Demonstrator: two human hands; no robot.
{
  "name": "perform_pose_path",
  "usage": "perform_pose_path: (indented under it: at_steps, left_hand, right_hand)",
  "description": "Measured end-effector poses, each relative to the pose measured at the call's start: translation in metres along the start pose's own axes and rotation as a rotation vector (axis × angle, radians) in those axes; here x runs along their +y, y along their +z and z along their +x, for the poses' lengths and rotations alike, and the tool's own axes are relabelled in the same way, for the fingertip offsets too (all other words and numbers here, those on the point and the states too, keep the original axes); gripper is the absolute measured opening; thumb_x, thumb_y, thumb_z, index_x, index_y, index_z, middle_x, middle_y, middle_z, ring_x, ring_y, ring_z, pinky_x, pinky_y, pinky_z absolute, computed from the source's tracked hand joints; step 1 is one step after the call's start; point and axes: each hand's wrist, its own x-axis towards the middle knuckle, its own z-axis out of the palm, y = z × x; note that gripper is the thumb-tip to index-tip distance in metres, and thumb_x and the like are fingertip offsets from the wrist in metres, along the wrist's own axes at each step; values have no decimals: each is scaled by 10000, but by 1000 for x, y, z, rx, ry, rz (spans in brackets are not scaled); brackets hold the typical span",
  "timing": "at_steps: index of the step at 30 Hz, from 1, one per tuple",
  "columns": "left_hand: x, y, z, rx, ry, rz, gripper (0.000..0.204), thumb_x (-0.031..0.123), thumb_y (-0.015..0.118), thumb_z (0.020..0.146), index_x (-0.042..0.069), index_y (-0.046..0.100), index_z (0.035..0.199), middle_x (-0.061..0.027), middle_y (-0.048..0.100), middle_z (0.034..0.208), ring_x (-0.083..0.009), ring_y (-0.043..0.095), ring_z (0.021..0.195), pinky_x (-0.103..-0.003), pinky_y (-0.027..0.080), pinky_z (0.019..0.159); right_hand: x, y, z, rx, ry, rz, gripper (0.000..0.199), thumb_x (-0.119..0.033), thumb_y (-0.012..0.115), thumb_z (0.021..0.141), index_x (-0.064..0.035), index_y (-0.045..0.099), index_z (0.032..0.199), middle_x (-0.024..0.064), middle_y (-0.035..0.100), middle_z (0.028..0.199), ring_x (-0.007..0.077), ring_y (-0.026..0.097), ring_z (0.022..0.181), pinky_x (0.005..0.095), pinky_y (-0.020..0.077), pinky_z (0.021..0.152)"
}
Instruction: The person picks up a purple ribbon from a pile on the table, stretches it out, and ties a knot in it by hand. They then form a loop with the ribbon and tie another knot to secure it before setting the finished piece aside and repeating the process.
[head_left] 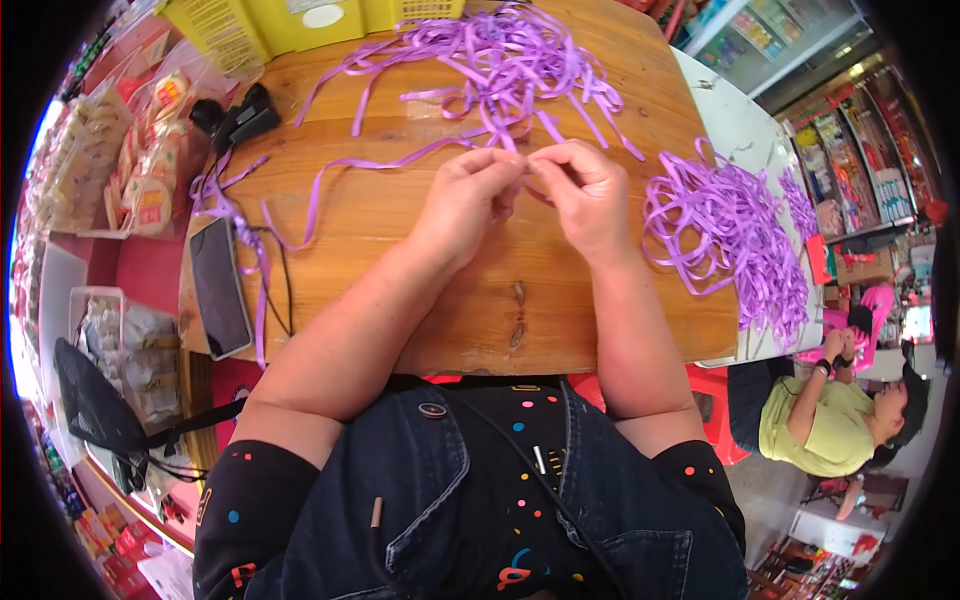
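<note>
Both my hands meet over the middle of the wooden table (pixel 460 310), fingertips almost touching. My left hand (pixel 470 195) pinches a purple ribbon (pixel 370 163), whose tail curves away leftward over the wood. Thumb and forefinger of my right hand (pixel 585 190) are also closed on the ribbon, close to the left fingertips. Just beyond my hands lies a loose heap of purple ribbons (pixel 500 65), with strands reaching toward my fingers. Another tangled pile of purple ribbons (pixel 735 235) rests at the right, partly on a white marbled surface. Exactly how the ribbon runs between my fingers is hidden.
A yellow plastic crate (pixel 310 25) stands at the table's far left. A phone (pixel 220 290) with a purple lanyard (pixel 240 225) lies near the left edge, below a black object (pixel 245 118). Packaged goods (pixel 150 150) fill bins at left. A person (pixel 830 420) sits at right.
</note>
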Motion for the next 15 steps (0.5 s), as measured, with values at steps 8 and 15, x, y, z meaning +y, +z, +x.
perform_pose_path:
  at_steps: [8, 15]
  left_hand:
    - [-17, 3, 11, 49, 296, 285, 99, 134, 620, 868, 37, 618, 845, 43, 547, 668, -23, 440, 554, -189, 336, 469]
    - [-10, -1, 6, 13, 275, 427, 124, 155, 628, 870, 32, 629, 855, 48, 544, 672, -16, 421, 549, -184, 328, 463]
  right_hand:
    - [-7, -2, 2, 3, -269, -358, 158, -85, 562, 878, 7, 554, 751, 12, 484, 643, 80, 416, 605, 239, 343, 538]
    - [1, -3, 1, -15, -232, -339, 222, -122, 536, 908, -13, 524, 714, -21, 394, 628, 62, 334, 593, 233, 282, 510]
